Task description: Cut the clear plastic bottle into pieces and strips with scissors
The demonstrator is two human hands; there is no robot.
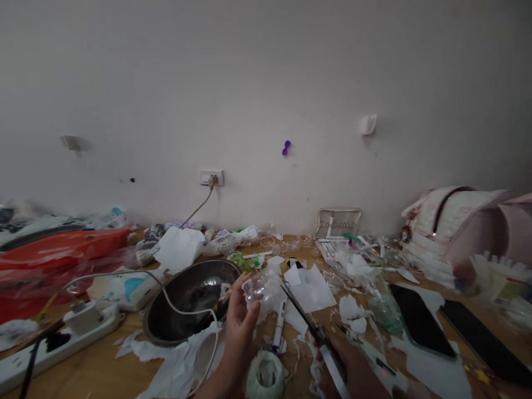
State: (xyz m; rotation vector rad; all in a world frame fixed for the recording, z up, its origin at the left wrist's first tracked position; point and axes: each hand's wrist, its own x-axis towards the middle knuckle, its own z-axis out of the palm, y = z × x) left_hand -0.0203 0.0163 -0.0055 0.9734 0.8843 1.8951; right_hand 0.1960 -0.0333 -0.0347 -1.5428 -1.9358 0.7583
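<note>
No readable writing anywhere, the labels on the packets along the wall are too blurry to make out.

Left hand [240, 318] is raised with the palm facing back toward the camera, fingers curled around a piece of crumpled clear plastic [260, 288], pinching it at its left edge. Right hand [353, 371] sits low at the bottom of the view, closed on the handles of a pair of scissors [310, 324], with the blades slightly parted and pointing up-left, tips just to the right of the plastic (can't tell if they touch it).

Just left of the gripped plastic there's a steel bowl [189, 299] with a white cable [174, 305] draped across it. Right below the plastic, between the two hands, lies a white marker [279, 327], and below that a roll of tape [266, 377]. Left of the bowl is a power strip [62, 338]. Out to the right of the scissors, two dark phones [421, 321] lie flat. Paper scraps [310, 291] lie all over the wooden table [95, 371].
</note>
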